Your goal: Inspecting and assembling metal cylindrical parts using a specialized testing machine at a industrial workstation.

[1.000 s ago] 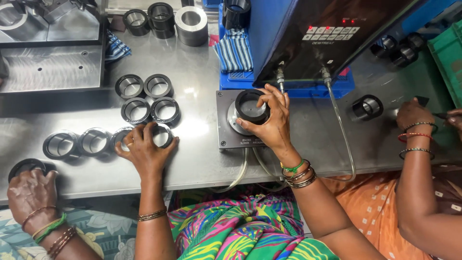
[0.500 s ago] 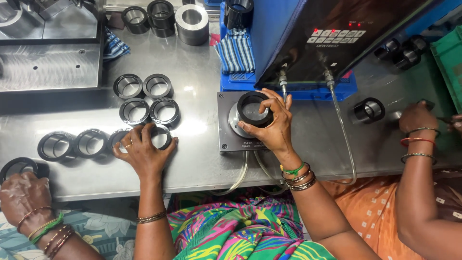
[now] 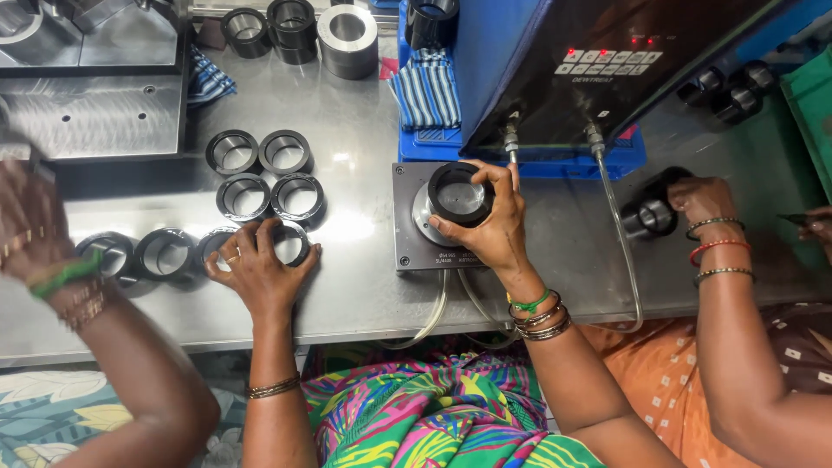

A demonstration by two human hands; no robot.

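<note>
Head-worn view, looking steeply down onto a steel workbench (image 3: 364,286) from close above.
The blue gauge machine (image 3: 555,78) fills the upper right; the square gauge plate (image 3: 412,230) lies just below it near frame centre; the bench's near edge runs below that.
</note>
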